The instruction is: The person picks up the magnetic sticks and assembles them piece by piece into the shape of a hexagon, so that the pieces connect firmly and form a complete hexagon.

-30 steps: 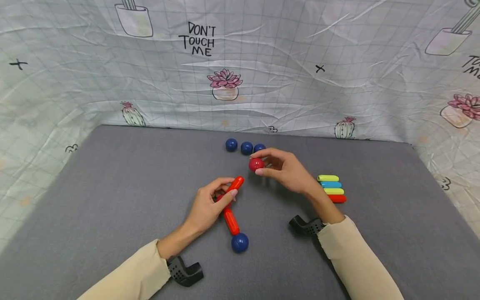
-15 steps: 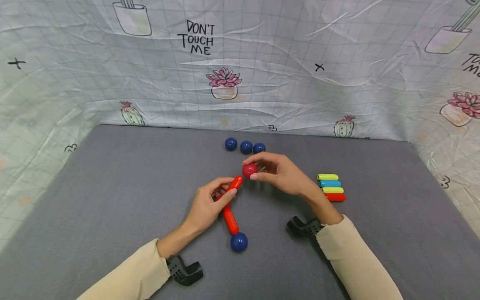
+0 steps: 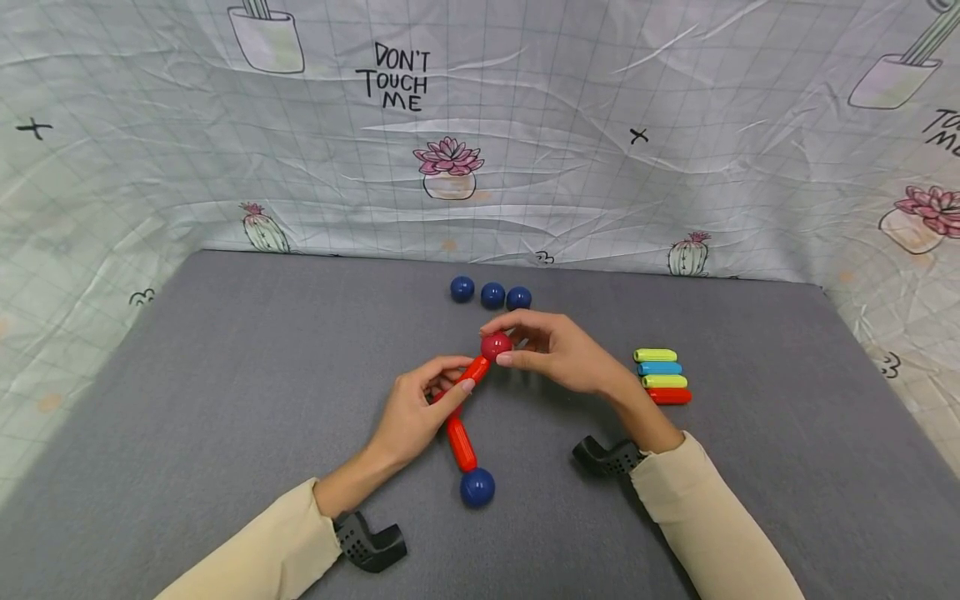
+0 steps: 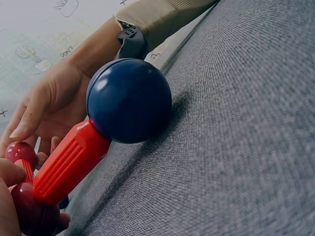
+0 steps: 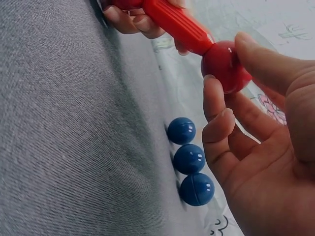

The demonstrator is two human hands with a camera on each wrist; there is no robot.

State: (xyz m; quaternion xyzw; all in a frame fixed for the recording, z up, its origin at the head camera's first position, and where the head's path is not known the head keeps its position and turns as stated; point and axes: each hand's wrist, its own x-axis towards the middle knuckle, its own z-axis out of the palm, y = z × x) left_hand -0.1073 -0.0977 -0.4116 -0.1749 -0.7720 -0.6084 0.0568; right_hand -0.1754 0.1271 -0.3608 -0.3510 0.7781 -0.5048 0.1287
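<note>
My left hand (image 3: 412, 410) grips a joined piece of two red rods and a dark red ball, with the thumb along the upper red rod (image 3: 475, 370). In the left wrist view that dark red ball (image 4: 35, 209) sits partly behind the fingers. The lower red rod (image 3: 461, 444) runs toward me and ends in a blue ball (image 3: 477, 487). Between thumb and fingers my right hand (image 3: 562, 350) pinches a red ball (image 3: 496, 346), which touches the upper rod's far end. In the right wrist view the rod (image 5: 179, 24) meets this red ball (image 5: 225, 67).
Three blue balls (image 3: 492, 295) stand in a row near the back of the grey tabletop (image 3: 300, 333). Right of my right hand lies a stack of short rods (image 3: 664, 382), yellow-green, blue and red. A printed cloth (image 3: 525, 208) hangs behind.
My right hand has carried the red ball left and toward me, from apart from the upper rod to touching its tip. The left hand has stayed nearly still.
</note>
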